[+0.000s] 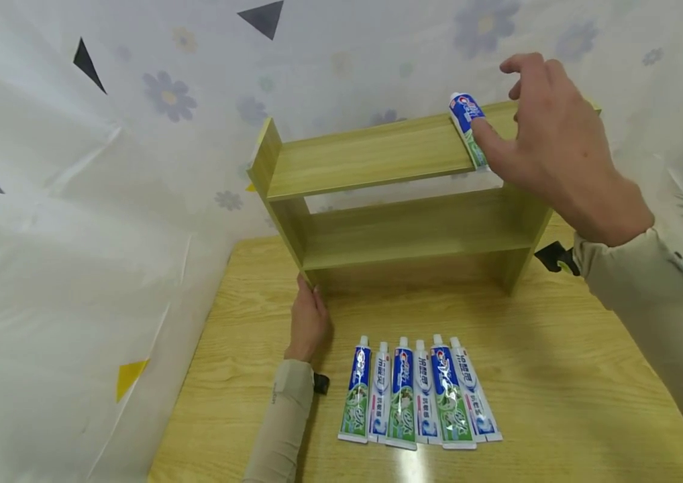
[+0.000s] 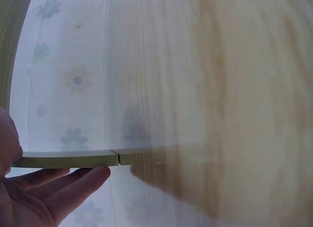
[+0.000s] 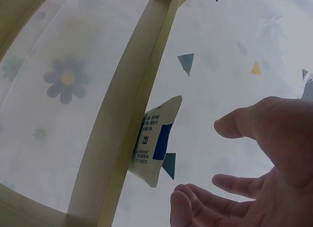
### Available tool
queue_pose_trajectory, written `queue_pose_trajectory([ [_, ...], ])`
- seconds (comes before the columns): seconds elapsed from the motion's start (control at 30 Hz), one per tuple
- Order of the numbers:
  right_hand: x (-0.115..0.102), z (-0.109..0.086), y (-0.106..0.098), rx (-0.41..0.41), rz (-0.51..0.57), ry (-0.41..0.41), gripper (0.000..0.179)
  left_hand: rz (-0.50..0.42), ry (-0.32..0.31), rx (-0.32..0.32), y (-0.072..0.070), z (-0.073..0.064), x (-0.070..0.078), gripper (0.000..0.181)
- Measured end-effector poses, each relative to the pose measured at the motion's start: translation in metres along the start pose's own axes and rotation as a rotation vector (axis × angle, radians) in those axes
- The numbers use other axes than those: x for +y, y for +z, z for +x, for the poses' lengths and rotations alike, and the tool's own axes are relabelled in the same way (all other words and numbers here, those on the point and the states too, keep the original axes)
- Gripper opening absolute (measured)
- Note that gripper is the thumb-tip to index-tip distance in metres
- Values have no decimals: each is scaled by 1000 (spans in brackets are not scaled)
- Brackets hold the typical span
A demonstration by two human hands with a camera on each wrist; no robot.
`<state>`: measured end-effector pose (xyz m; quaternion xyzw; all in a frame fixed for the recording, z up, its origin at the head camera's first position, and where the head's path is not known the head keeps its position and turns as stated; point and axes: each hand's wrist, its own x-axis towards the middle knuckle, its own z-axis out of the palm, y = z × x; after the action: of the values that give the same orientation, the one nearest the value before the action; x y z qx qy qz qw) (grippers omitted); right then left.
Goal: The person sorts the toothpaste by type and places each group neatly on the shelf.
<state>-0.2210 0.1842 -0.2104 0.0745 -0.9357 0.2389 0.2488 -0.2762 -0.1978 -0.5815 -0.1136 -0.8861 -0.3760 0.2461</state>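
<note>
A two-tier wooden shelf (image 1: 372, 151) stands on the table. At the base of its left side panel, my left hand (image 1: 308, 322) grips the edge; the left wrist view shows thumb and fingers (image 2: 78, 192) on opposite sides of the board. One blue, white and green toothpaste tube (image 1: 467, 115) lies on the top tier toward the right, cap to the back. Its flat tail (image 3: 155, 141) juts past the front edge in the right wrist view. Beside this tube, my right hand (image 1: 565, 144) hovers with fingers spread and loosely bent, apart from it and holding nothing.
Several toothpaste tubes lie in a row on the wooden table (image 1: 559, 376) before the shelf, caps toward it. Blue-green tubes (image 1: 402, 396) alternate with white ones (image 1: 380, 392). Flower-patterned sheeting (image 1: 341, 74) hangs behind the shelf, and more sheeting (image 1: 64, 268) covers the left side.
</note>
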Motion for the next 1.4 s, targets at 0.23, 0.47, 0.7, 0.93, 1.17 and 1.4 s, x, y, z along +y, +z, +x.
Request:
queue_pose_trajectory([
  [0.23, -7, -15, 2, 78, 3, -44, 68, 30, -40, -13, 11, 0, -23, 50],
  [0.47, -10, -30, 8, 94, 32, -61, 69, 49, -68, -19, 12, -3, -30, 49],
  [0.7, -12, -48, 12, 118, 45, -51, 69, 55, -25, 12, 5, -3, -24, 47],
  [0.93, -11, -60, 18, 105, 56, -50, 68, 92, -64, -10, 11, -4, -44, 49],
  [1.17, -5, -68, 22, 124, 98, -24, 64, 89, -55, -20, 12, -5, -48, 52],
  [1.4, 2, -79, 27, 168, 110, -33, 59, 103, -56, -20, 10, -6, -49, 51],
])
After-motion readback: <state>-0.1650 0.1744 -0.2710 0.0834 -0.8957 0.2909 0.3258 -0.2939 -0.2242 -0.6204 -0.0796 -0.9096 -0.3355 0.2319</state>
